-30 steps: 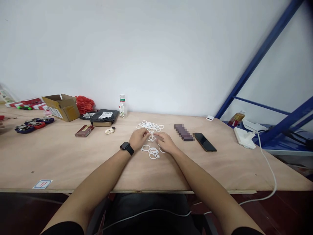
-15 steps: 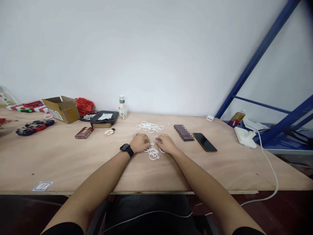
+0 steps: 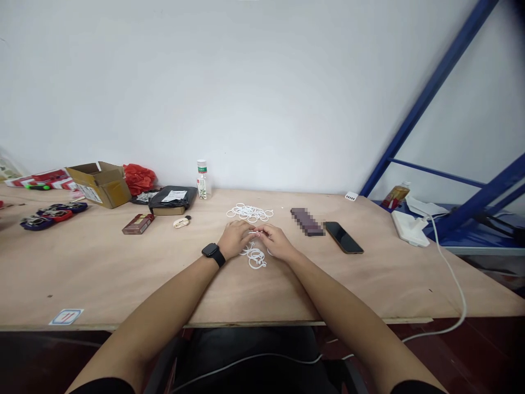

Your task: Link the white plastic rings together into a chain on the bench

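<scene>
My left hand (image 3: 235,238), with a black watch on its wrist, and my right hand (image 3: 279,242) meet fingertip to fingertip above the table. Both are closed in a pinch on a small white plastic ring (image 3: 256,233), mostly covered by my fingers. Just below them lies a small group of white plastic rings (image 3: 257,259) with little tabs, looking like curtain rings. Part of another ring shows under my right hand. Beyond my hands a larger pile of the same white rings (image 3: 249,212) is spread on the table.
On the wooden table (image 3: 123,273), a phone (image 3: 344,237) and a pixelated dark object (image 3: 307,221) lie to the right. A dark red box (image 3: 138,224), a black parcel (image 3: 172,198), an open carton (image 3: 100,184) and a bottle (image 3: 202,179) stand left. A white cable (image 3: 451,273) hangs over the right edge.
My hands have come together, and their fingertips now meet on a white ring. Half a second ago they were slightly apart. The loose rings below lie as before.
</scene>
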Demonstrator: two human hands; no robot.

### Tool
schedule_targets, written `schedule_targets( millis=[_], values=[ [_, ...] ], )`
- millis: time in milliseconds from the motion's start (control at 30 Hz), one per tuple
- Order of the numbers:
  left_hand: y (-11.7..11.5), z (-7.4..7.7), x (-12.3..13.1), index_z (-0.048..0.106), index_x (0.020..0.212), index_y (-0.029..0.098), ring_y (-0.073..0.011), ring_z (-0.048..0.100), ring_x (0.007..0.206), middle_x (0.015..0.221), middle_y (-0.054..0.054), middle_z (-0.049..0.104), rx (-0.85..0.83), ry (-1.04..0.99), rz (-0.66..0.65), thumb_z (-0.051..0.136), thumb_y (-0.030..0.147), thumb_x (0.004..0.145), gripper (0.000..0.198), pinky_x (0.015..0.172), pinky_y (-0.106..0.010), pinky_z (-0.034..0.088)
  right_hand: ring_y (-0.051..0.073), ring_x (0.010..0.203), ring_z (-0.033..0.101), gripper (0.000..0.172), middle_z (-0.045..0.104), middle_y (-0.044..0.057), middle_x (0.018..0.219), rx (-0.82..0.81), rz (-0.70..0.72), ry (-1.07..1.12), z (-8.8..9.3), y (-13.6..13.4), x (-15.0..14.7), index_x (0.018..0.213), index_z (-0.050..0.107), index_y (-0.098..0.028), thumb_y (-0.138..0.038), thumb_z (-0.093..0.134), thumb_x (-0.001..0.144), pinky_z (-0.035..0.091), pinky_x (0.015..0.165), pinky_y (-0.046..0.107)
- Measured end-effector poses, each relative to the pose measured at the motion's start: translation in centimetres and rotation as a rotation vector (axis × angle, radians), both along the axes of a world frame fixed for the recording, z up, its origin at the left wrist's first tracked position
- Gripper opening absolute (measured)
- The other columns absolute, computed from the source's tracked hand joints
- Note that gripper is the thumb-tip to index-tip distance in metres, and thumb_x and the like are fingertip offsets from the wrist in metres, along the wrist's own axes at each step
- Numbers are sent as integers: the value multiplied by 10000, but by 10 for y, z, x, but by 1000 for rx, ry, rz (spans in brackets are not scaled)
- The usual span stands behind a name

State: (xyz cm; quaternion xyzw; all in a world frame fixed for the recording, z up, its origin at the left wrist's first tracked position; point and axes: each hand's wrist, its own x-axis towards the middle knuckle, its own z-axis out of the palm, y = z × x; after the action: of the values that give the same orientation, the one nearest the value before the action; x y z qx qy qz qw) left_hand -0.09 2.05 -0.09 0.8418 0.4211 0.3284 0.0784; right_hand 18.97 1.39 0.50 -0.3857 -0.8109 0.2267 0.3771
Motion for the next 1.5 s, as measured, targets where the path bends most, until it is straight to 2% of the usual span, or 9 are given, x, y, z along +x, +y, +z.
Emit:
schedule_targets(
  millis=[300,500,833,1133,1400,1500],
  values=[
    [-1,2,2,674,845,201,-188,612,877,883,-45,708,-27,35,13,472,425,943,317,893,-348,392,170,854,621,251,703,59,991,-61,18,8,1,1,4,1045,686,-182,-227,509,873,475,771,292],
    [-2,2,3,673,846,202,-187,607,846,845,-51,700,-32,43,-10,469,416,941,311,884,-338,398,160,806,626,263,713,47,958,-63,3,-15,0,2,5,1028,699,-184,-186,506,849,482,746,280],
    [-1,1,3,660,831,197,-174,614,810,833,-34,693,-35,26,-38,487,373,938,269,811,-303,413,164,837,630,266,715,52,994,-67,32,-24,-1,3,6,1040,698,-188,-200,514,849,484,762,279],
    [-3,3,5,643,784,188,-168,596,764,794,-44,665,-16,77,-118,477,410,942,319,742,-279,421,143,709,603,302,711,16,817,-55,-62,-68,-1,5,6,897,732,-188,-107,484,745,451,678,252],
    [-4,5,7,630,792,173,-165,577,774,791,-47,645,6,3,-161,462,396,954,323,747,-280,428,145,684,593,262,688,4,732,-71,-77,-10,2,7,6,833,728,-179,-131,492,729,449,659,244],
    [-6,6,9,624,809,172,-163,570,766,788,-44,633,15,-34,-157,452,387,959,314,742,-281,435,152,724,603,269,689,13,760,-32,-76,77,0,8,6,809,718,-177,-118,472,717,466,713,263]
  ],
)
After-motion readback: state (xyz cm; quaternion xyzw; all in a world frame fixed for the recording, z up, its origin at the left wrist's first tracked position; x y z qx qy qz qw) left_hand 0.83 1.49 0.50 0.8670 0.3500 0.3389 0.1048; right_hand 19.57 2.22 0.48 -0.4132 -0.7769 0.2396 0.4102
